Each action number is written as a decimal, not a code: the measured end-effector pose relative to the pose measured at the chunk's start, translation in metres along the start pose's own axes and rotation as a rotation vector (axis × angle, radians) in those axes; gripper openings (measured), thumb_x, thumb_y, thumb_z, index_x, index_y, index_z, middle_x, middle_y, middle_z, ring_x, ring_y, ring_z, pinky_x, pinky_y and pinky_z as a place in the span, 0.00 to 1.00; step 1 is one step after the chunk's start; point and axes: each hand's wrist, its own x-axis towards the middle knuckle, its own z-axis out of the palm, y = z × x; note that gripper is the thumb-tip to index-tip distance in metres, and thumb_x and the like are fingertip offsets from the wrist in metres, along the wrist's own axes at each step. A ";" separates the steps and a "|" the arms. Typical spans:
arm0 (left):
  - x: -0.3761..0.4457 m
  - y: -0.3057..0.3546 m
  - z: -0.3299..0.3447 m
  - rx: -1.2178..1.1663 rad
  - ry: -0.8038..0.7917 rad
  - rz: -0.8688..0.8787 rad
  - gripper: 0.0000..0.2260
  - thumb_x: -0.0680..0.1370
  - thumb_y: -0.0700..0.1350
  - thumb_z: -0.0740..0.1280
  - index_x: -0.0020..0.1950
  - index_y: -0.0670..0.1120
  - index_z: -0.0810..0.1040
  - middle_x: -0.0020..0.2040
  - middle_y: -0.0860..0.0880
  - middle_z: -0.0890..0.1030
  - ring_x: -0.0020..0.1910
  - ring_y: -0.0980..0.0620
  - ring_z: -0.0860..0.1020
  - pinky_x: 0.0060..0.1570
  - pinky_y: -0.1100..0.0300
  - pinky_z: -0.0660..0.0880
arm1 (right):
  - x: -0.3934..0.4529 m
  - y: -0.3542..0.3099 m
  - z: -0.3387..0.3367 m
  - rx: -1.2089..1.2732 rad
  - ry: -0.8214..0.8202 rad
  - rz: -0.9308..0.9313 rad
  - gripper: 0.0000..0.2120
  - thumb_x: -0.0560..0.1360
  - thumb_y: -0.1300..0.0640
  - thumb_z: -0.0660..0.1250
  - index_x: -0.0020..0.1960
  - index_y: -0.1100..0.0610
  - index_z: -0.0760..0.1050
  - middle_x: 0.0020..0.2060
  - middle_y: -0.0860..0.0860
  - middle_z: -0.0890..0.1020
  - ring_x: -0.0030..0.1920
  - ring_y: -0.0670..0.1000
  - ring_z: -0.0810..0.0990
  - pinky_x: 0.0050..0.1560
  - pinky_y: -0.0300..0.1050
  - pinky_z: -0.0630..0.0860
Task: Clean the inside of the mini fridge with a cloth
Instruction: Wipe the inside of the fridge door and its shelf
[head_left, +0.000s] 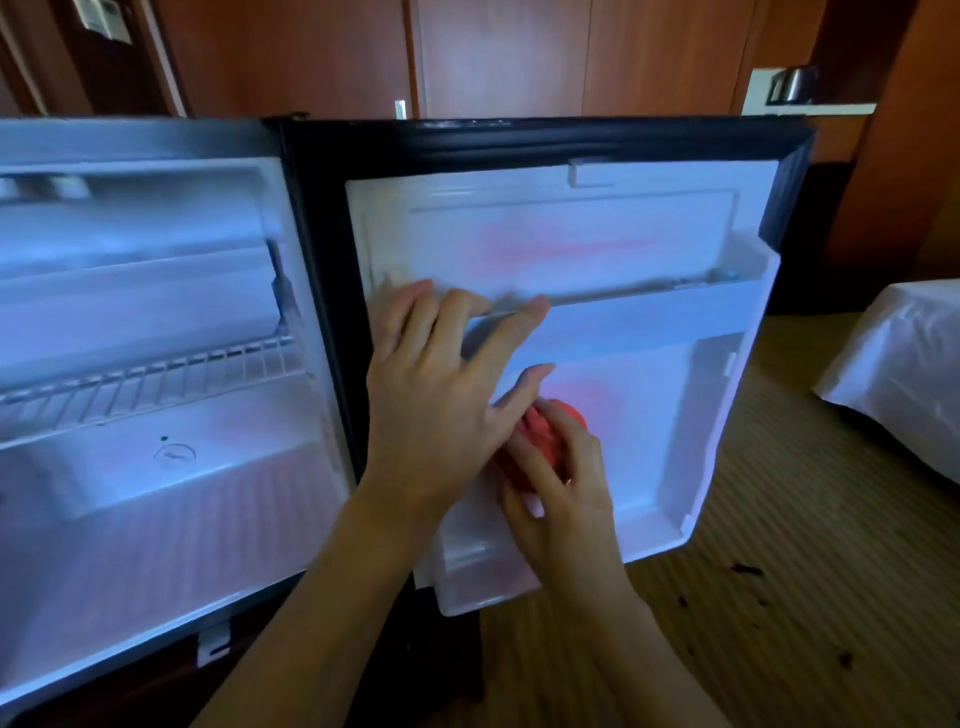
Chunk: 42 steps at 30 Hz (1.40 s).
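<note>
The mini fridge stands open, its white inside (156, 519) on the left and the inner side of its door (675, 415) on the right. My left hand (441, 379) grips the front of the upper door shelf (649, 317), fingers over its top edge and thumb below. My right hand (561, 488) holds a bunched red cloth (540, 431) against the lower door panel, just above the bottom door shelf (483, 587). My fingers cover much of the cloth.
A wire rack (156, 379) crosses the fridge inside, with a freezer compartment (130, 234) above it. Wooden cabinet panels (493, 57) rise behind. A white-covered bed corner (904, 364) is at the right, on striped carpet (779, 597) with dark specks.
</note>
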 end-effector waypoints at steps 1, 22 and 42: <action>0.001 0.000 0.002 0.012 0.006 -0.002 0.15 0.78 0.56 0.72 0.61 0.50 0.84 0.48 0.44 0.81 0.49 0.41 0.80 0.66 0.46 0.69 | 0.006 0.005 -0.002 0.029 0.030 0.027 0.20 0.77 0.63 0.72 0.68 0.54 0.78 0.69 0.61 0.71 0.68 0.60 0.74 0.66 0.53 0.74; 0.002 0.007 -0.007 0.078 -0.027 -0.007 0.18 0.77 0.58 0.73 0.60 0.48 0.85 0.47 0.41 0.81 0.48 0.39 0.80 0.64 0.45 0.68 | 0.014 0.045 -0.018 0.085 0.288 0.332 0.07 0.77 0.50 0.73 0.55 0.47 0.80 0.59 0.45 0.69 0.58 0.43 0.76 0.60 0.31 0.70; 0.006 0.014 -0.015 0.053 -0.089 -0.049 0.19 0.77 0.58 0.73 0.61 0.47 0.84 0.47 0.44 0.81 0.49 0.40 0.78 0.63 0.48 0.67 | 0.016 -0.018 0.020 0.419 0.177 0.426 0.15 0.71 0.57 0.76 0.53 0.45 0.77 0.52 0.43 0.70 0.49 0.39 0.72 0.51 0.26 0.70</action>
